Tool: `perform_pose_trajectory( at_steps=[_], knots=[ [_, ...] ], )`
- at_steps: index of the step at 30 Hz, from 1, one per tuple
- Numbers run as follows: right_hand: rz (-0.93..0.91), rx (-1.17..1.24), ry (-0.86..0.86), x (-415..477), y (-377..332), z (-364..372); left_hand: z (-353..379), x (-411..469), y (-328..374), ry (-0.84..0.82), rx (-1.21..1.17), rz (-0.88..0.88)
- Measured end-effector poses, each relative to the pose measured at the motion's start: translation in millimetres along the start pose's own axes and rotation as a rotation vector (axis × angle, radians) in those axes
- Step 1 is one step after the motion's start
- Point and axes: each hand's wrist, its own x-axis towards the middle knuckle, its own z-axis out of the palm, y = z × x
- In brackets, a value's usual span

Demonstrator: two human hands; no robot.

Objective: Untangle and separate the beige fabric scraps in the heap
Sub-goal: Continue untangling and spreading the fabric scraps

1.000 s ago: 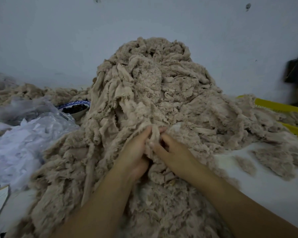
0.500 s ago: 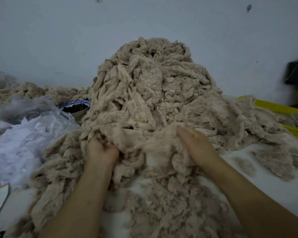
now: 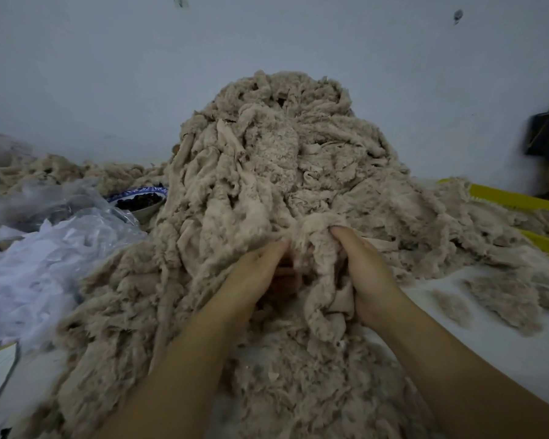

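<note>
While the right hand (image 3: 366, 275) clutches a bunched beige fleecy scrap (image 3: 322, 248) at the near foot of the tall tangled heap (image 3: 267, 160), the left hand (image 3: 254, 275), its grip unclear, should brace neighbouring strands so the scrap peels free slowly.

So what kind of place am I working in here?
Likely a small textile-waste sorting workshop: a tall heap of beige scraps against a bare wall, a plastic bag of white scraps on the left, a yellow crate on the right.

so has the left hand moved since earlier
Yes: the left hand moved right, away from the bowl, toward the right hand gripping the fabric scraps.
</note>
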Motion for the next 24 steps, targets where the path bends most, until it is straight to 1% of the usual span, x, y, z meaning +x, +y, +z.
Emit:
perform_pose_trajectory(
  at_steps=[1,2,3,4,6,10,11,13,14,16,18,19,20,21,22,24],
  knots=[
    [0.023,0.043,0.006,0.0,-1.5,0.0,0.1,-1.8,-0.7,0.053,0.221,0.025],
    [0.045,0.079,0.007,0.3,-2.1,-0.9,-0.6,-2.3,-2.1,0.131,0.376,0.086],
    [0.068,0.118,-0.002,0.0,-3.7,-1.4,-0.8,-1.9,-2.9,0.204,0.444,0.169],
    [0.083,0.152,-0.015,0.8,-4.3,-3.0,-1.3,-2.8,-2.4,0.242,0.436,0.238],
    [0.095,0.176,-0.057,0.7,-5.2,-4.6,-0.8,-7.8,1.1,0.200,0.308,0.314],
    [0.042,0.080,-0.127,-3.0,-3.6,-2.7,5.6,-9.6,-0.8,-0.036,0.212,0.335],
    [0.014,0.034,-0.138,-3.8,-2.5,-1.3,6.4,-6.1,-3.8,-0.050,0.185,0.327],
    [-0.002,-0.037,-0.146,-4.8,0.3,0.8,6.9,-0.8,-6.6,0.008,0.097,0.352],
    [0.003,-0.065,-0.135,-5.4,1.0,1.2,5.1,-0.7,-4.6,0.044,0.026,0.367],
    [0.014,-0.103,-0.109,-4.3,2.5,-0.6,-0.1,1.2,-1.4,0.053,-0.185,0.371],
    [0.031,-0.108,-0.100,-3.6,1.7,-2.3,-4.4,1.0,5.5,0.026,-0.394,0.335],
    [0.038,-0.098,-0.095,-3.1,1.3,-2.6,-6.4,0.2,8.0,0.020,-0.443,0.314],
    [0.040,-0.081,-0.091,-2.4,1.0,-2.6,-6.4,-0.1,9.4,0.015,-0.442,0.278],
    [0.034,-0.062,-0.088,-1.4,1.2,-2.7,-5.8,-1.5,10.4,0.021,-0.377,0.243],
    [0.021,-0.050,-0.091,-0.8,1.2,-2.7,-3.6,-2.5,9.6,0.018,-0.233,0.215],
    [-0.016,-0.044,-0.100,0.6,1.4,-2.9,2.0,-7.8,4.5,-0.038,0.146,0.216]
  ],
)
